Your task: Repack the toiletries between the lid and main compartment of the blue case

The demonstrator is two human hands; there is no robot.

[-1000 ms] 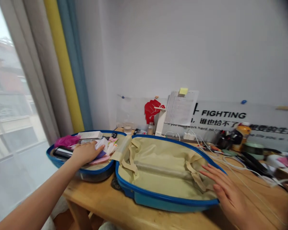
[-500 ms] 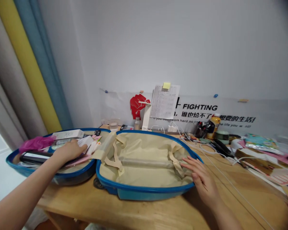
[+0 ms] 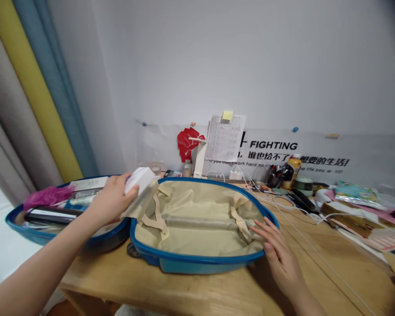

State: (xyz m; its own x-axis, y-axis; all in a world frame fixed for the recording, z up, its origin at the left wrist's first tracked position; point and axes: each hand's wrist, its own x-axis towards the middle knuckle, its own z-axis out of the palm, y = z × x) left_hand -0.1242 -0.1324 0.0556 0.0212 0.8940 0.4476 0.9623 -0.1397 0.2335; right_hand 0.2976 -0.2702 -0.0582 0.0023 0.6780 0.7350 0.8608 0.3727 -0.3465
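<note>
A small blue suitcase [image 3: 206, 260] lies opened flat on the wooden table, its beige-lined right half bare apart from straps. My left hand [image 3: 113, 197] is closed around a white box [image 3: 140, 179], raised above the suitcase's filled left half near the hinge flap. In that half lie a magenta plastic bag [image 3: 49, 196], a dark cylindrical object [image 3: 52, 215] and another white box [image 3: 88, 184]; my forearm hides part of the contents. My right hand [image 3: 278, 250] rests on the right rim of the suitcase, fingers spread and holding nothing.
The wooden table [image 3: 217, 292] carries a white desk lamp [image 3: 200, 160], a bottle with a yellow label [image 3: 292, 169], pens [image 3: 272, 175] and white cables [image 3: 316, 245]. Packets and papers [image 3: 358, 193] are heaped at the right. Curtains [image 3: 39, 87] hang at the left.
My left hand has lifted the white box out of the suitcase's left half and moved it up and to the right. My right hand stays on the rim.
</note>
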